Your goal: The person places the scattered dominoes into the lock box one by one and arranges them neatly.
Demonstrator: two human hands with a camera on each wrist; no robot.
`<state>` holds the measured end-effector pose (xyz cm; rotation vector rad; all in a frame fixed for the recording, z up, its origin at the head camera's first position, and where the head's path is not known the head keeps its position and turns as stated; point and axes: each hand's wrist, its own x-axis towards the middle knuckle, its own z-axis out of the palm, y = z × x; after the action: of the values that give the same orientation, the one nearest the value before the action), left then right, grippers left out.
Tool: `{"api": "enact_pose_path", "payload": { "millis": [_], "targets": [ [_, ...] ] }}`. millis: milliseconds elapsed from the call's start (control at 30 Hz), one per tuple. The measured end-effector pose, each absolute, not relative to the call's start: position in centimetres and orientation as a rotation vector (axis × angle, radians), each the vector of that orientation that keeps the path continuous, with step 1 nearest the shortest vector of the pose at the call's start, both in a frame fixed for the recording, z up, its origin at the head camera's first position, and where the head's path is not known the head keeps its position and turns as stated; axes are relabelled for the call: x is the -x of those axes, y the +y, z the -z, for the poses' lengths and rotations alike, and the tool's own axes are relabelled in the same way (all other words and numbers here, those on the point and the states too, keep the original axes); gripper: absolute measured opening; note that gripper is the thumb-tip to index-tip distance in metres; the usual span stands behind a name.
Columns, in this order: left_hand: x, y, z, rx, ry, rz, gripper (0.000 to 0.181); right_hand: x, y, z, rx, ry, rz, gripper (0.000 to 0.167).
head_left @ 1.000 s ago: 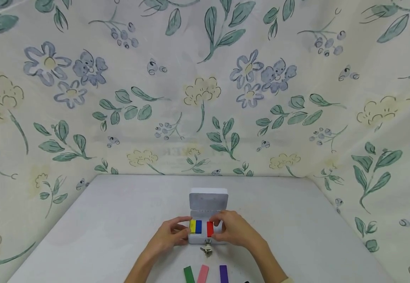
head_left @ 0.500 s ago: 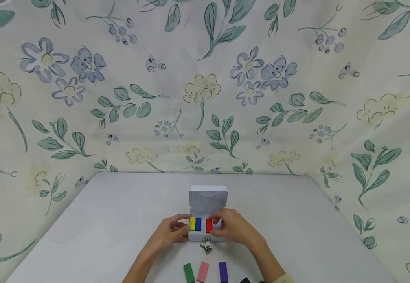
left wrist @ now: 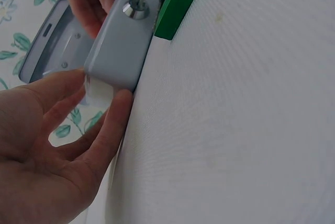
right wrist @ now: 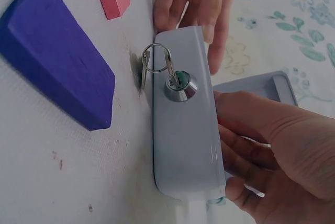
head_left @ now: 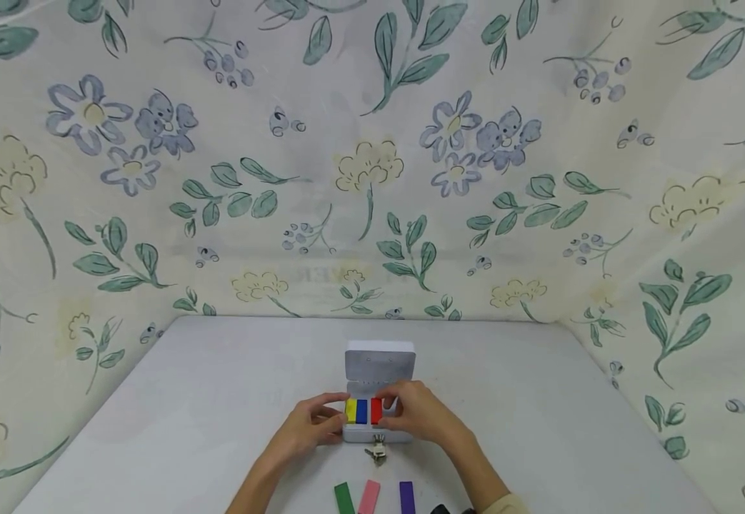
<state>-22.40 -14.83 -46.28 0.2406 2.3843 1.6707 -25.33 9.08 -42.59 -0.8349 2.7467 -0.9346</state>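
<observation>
A small light-grey metal cash box (head_left: 362, 434) stands on the table with its lid (head_left: 380, 365) raised. My left hand (head_left: 308, 426) holds the box's left end, thumb and fingers at its edges, also seen in the left wrist view. Inside, a yellow block (head_left: 351, 411) and a blue block (head_left: 362, 412) lie side by side at the left. My right hand (head_left: 423, 414) pinches a red block (head_left: 376, 411) between thumb and fingers, a little right of the blue one. Keys on a ring (right wrist: 157, 59) hang from the front lock (right wrist: 181, 86).
In front of the box lie a green block (head_left: 343, 497), a pink block (head_left: 368, 497) and a purple block (head_left: 407, 497) on the white table (head_left: 218, 385). A dark object (head_left: 440, 509) shows at the bottom edge. Floral cloth (head_left: 372, 214) hangs behind and at both sides.
My right hand has moved the red block slightly left inside the box, narrowing its gap to the blue block. The left hand stays at the box's left end.
</observation>
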Motion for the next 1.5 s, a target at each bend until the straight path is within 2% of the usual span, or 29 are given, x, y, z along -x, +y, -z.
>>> {"api": "enact_pose_path", "payload": {
  "millis": [1500],
  "targets": [
    [21.9,-14.5,46.5,-0.241,2.425,-1.671,0.048,25.9,7.5,44.1,0.858,2.869,0.680,0.034]
  ]
}}
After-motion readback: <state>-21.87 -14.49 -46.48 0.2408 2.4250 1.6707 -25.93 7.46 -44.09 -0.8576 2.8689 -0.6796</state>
